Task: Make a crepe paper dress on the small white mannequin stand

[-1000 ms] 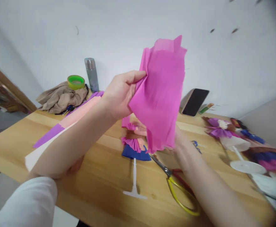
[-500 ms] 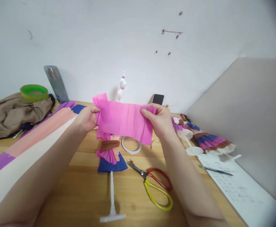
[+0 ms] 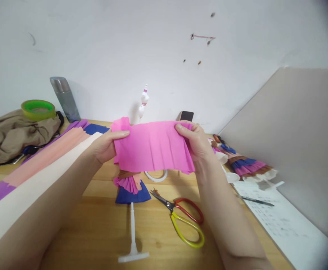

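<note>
I hold a sheet of pink crepe paper [image 3: 152, 148] stretched level in front of me above the wooden table [image 3: 96, 225]. My left hand [image 3: 106, 144] pinches its left edge, thumb on top. My right hand [image 3: 199, 142] grips the right edge with closed fingers. Under the sheet lies a doll [image 3: 130, 185] dressed in pink, brown and blue paper, on a white stand [image 3: 132, 240]. Its upper part is hidden by the sheet.
Scissors [image 3: 183, 219] with red and yellow handles lie right of the doll; a tape ring [image 3: 156, 175] shows under the paper. Coloured paper strips [image 3: 40, 165], a brown cloth [image 3: 12, 135], green tape roll [image 3: 38, 109] and flask [image 3: 64, 98] stand left. Dressed dolls [image 3: 242, 165], a pen [image 3: 258, 202], printed sheet [image 3: 279, 221] and grey board [image 3: 298, 142] lie right.
The pink paper went from hanging upright in my left hand to being held level by both hands, then rose slightly and spread wider. The view swung right.
</note>
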### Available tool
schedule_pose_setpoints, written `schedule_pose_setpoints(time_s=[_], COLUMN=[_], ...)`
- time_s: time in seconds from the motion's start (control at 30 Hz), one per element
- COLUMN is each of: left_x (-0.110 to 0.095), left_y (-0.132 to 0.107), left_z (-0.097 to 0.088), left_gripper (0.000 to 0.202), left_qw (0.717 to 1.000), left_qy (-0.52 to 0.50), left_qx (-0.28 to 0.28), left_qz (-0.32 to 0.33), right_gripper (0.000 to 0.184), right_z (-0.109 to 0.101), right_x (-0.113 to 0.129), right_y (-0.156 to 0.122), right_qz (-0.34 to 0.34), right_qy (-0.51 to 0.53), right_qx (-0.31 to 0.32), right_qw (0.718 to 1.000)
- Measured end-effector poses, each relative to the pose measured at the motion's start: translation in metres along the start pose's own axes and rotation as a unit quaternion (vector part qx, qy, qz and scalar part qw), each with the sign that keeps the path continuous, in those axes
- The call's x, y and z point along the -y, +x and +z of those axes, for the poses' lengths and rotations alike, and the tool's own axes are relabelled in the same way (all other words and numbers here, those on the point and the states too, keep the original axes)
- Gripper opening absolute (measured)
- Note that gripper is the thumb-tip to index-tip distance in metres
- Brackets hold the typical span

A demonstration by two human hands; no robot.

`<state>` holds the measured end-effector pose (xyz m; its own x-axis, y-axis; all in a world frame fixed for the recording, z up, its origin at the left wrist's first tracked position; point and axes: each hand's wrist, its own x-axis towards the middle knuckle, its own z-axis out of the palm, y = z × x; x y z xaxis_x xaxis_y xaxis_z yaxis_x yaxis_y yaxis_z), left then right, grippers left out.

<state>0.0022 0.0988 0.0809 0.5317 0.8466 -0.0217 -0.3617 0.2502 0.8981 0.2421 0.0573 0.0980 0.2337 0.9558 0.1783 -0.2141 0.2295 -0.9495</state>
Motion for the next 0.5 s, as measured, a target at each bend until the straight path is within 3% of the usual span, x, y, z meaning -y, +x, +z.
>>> schedule_pose_setpoints(time_s=[0.2, 0.33, 0.5], left_x=[0.0, -0.001, 0.0], left_y=[-0.003, -0.003, -0.006], left_z=[0.0, -0.001, 0.004], left_gripper=[0.029, 0.037, 0.033], left_qw=[0.999, 1.0, 0.998], left_qy=[-0.011, 0.009, 0.063], left_qx=[-0.037, -0.007, 0.014], left_qz=[0.003, 0.008, -0.001], right_gripper=[0.034, 0.031, 0.03], right_z=[0.008, 0.013, 0.021], right_x=[-0.007, -0.014, -0.019], right_y=[-0.002, -0.004, -0.011], right_qz=[0.053, 0.056, 0.068], right_qy=[0.05, 0.073, 0.054], right_qx=[0.025, 0.018, 0.053], right_qw=[0.997, 0.996, 0.995])
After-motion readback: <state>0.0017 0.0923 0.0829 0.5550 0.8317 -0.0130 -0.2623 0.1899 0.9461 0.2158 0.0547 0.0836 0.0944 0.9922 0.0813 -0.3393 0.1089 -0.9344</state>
